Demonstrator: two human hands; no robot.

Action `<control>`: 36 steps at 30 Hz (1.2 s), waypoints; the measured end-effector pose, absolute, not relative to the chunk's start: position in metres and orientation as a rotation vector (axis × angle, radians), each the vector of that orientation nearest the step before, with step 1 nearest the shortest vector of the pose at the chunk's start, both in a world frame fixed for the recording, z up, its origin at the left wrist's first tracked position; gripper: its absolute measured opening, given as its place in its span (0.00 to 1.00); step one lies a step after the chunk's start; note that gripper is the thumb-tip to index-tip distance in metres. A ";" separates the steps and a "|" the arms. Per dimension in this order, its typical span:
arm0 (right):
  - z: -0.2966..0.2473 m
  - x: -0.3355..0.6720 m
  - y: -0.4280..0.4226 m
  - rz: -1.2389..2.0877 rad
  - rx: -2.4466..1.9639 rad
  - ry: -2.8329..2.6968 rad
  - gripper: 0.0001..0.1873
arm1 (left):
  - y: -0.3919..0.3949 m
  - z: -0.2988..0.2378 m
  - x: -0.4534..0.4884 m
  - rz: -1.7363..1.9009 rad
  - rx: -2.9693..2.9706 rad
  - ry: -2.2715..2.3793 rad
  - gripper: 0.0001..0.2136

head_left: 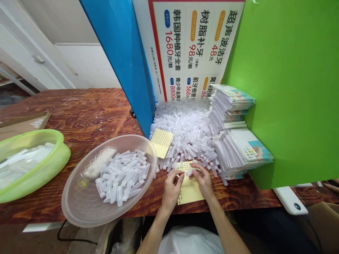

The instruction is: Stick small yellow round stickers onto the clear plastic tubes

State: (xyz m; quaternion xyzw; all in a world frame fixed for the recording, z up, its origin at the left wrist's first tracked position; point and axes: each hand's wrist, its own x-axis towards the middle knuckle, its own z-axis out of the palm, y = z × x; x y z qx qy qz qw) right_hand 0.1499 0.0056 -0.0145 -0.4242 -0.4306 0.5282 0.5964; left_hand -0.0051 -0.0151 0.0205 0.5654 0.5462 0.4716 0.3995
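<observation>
At the near edge of the wooden worktop [87, 113], both hands meet over a yellow sticker sheet [189, 190] that lies flat just inside that edge. The left hand [171, 187] has its grip nearly closed, thumb and forefinger pinched at the sheet's upper left part; whether anything sits between the fingertips cannot be told. The right hand [203, 180] has its grip closed on a small clear plastic tube [189, 172], held by thumb and fingers just above the sheet, between the two hands.

Just behind the hands a large heap of clear tubes [185, 127] spreads toward the far edge, up against a printed poster [190, 46]. A second yellow sheet [161, 142] leans on the left side of that heap, tilted. To the right of the heap stand stacks of white packets [238, 141], beside a green panel [291, 88]. A blue panel [124, 60] rises to the left of the heap.

Left of the hands, a clear round bowl [79, 208] overhangs the near edge and holds a smaller lot of tubes. Farther left, at the left edge, a green basin [53, 162] holds more clear plastic pieces.
</observation>
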 end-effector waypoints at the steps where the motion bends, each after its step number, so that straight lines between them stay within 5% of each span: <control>1: -0.014 0.150 0.005 1.228 -0.984 -1.011 0.13 | -0.015 0.020 -0.006 1.187 1.396 1.379 0.15; 12: -0.018 0.155 0.005 1.174 -1.028 -1.133 0.14 | -0.002 0.020 0.001 1.123 1.087 1.085 0.15; 21: -0.007 0.150 -0.007 1.005 -0.993 -1.342 0.11 | -0.020 0.042 -0.003 1.044 1.383 1.315 0.14; 25: -0.004 0.142 -0.017 1.027 -0.993 -1.545 0.22 | -0.043 0.084 -0.031 1.216 1.847 1.552 0.08; 31: 0.005 0.135 -0.006 0.595 -1.187 -1.745 0.13 | -0.052 0.137 -0.117 1.577 2.041 2.325 0.07; 36: 0.011 0.126 0.024 0.373 -1.485 -1.916 0.08 | -0.063 0.121 -0.108 1.592 2.195 2.106 0.06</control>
